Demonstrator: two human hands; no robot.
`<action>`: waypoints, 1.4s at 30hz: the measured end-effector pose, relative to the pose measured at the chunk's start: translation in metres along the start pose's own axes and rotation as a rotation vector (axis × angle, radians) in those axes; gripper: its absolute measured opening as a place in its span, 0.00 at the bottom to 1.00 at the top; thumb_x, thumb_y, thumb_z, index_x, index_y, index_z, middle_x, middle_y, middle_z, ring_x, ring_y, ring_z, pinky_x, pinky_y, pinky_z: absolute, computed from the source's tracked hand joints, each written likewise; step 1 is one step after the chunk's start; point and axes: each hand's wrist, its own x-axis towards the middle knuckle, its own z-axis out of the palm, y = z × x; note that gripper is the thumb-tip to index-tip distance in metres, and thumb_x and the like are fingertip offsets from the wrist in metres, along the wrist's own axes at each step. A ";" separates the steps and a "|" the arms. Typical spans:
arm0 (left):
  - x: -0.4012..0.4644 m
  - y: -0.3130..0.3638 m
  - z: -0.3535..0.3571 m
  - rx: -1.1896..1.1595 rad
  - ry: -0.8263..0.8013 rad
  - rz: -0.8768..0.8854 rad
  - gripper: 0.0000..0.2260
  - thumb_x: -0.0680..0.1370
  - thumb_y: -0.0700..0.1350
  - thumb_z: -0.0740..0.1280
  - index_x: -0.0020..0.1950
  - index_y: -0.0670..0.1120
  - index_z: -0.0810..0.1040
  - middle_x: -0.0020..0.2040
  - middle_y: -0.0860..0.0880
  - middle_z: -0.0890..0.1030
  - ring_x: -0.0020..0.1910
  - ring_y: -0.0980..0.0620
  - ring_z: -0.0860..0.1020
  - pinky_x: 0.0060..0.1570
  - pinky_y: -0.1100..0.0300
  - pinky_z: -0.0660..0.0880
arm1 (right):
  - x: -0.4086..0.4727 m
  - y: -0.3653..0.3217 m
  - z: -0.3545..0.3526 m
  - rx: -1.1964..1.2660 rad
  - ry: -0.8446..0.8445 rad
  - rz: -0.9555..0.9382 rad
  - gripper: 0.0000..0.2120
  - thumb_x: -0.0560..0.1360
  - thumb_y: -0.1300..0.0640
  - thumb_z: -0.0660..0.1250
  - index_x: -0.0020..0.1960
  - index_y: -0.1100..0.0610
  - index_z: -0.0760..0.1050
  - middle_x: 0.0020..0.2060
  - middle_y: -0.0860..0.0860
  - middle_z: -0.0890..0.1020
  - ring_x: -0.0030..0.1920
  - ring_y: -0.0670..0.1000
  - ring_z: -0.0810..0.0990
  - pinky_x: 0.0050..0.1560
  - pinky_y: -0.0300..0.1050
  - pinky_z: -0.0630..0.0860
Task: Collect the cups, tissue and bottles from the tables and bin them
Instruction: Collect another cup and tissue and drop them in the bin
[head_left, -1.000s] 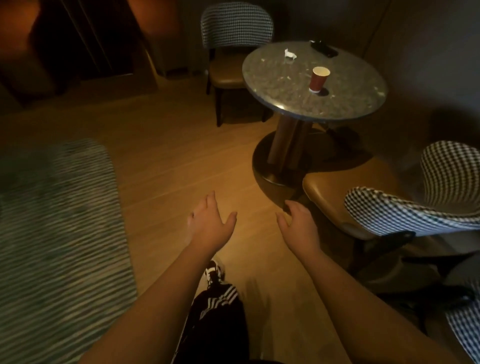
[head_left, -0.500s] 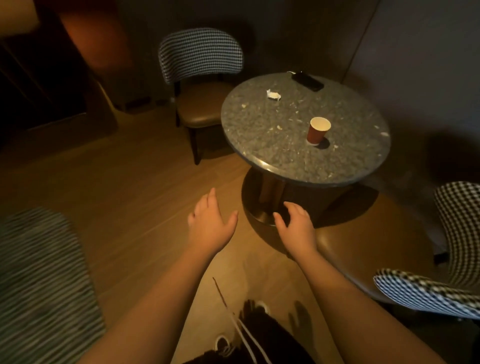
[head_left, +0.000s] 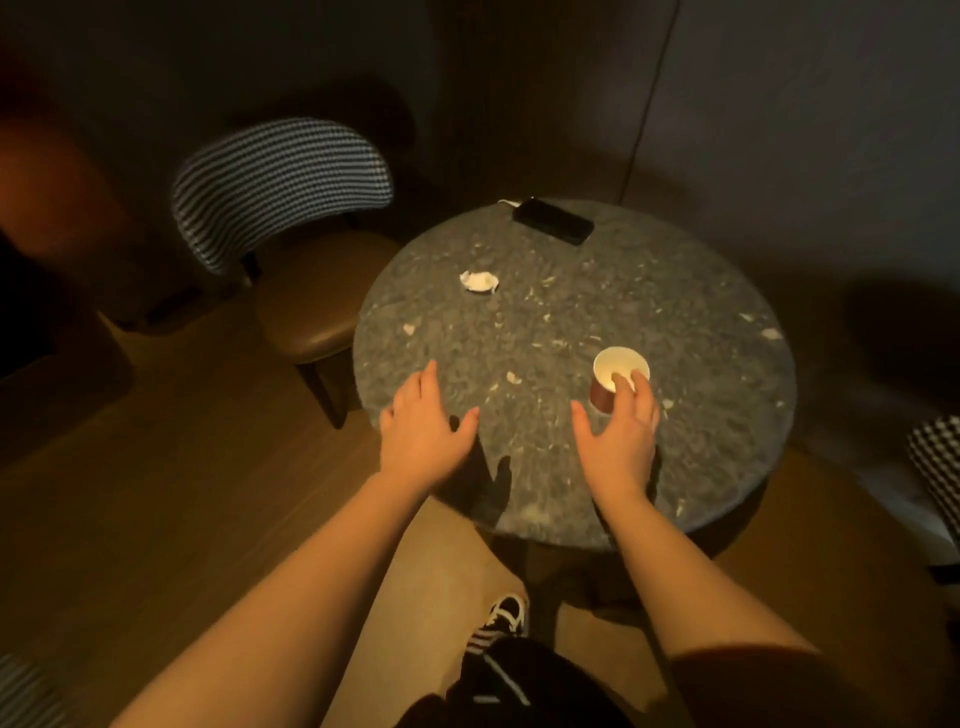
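Right hand (head_left: 621, 436) reaches the red paper cup (head_left: 615, 379) standing on the round table (head_left: 727, 415), fingers spread w/ tips at its rim (grip unclear). Left hand (head_left: 423, 428) hovers open, fingers relaxed. Crumpled tissue (head_left: 479, 281) lies farther back.

Both hands now reach over the table (head_left: 717, 291), right hand (head_left: 618, 441) at the cup (head_left: 613, 379).

The right hand (head_left: 618, 441) covers the near side of the red cup (head_left: 605, 397), so whether its fingers touch the cup wall cannot be told. The round surface (head_left: 701, 322) hides its own pedestal. A checked chair (head_left: 935, 467) is cut off by the right edge. The crumpled tissue (head_left: 479, 281) is too small for detail.
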 end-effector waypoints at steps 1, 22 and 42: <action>0.022 0.007 0.001 0.012 -0.015 0.015 0.37 0.74 0.63 0.59 0.76 0.46 0.52 0.74 0.44 0.61 0.72 0.43 0.61 0.68 0.42 0.60 | 0.016 0.000 0.004 -0.029 0.018 0.023 0.32 0.73 0.46 0.68 0.71 0.58 0.64 0.74 0.56 0.60 0.73 0.58 0.58 0.70 0.60 0.62; 0.291 -0.028 0.036 0.088 -0.338 0.330 0.34 0.75 0.46 0.66 0.76 0.42 0.52 0.75 0.41 0.55 0.74 0.42 0.55 0.70 0.44 0.59 | 0.086 -0.029 0.083 -0.167 0.257 0.475 0.38 0.69 0.54 0.74 0.72 0.64 0.60 0.67 0.64 0.66 0.65 0.66 0.65 0.65 0.63 0.67; 0.333 -0.039 0.068 0.107 -0.427 0.739 0.09 0.76 0.45 0.65 0.55 0.46 0.78 0.52 0.45 0.77 0.56 0.44 0.73 0.54 0.51 0.66 | 0.058 -0.056 0.102 -0.120 0.349 0.667 0.40 0.70 0.49 0.73 0.75 0.51 0.55 0.72 0.54 0.61 0.70 0.60 0.65 0.63 0.61 0.71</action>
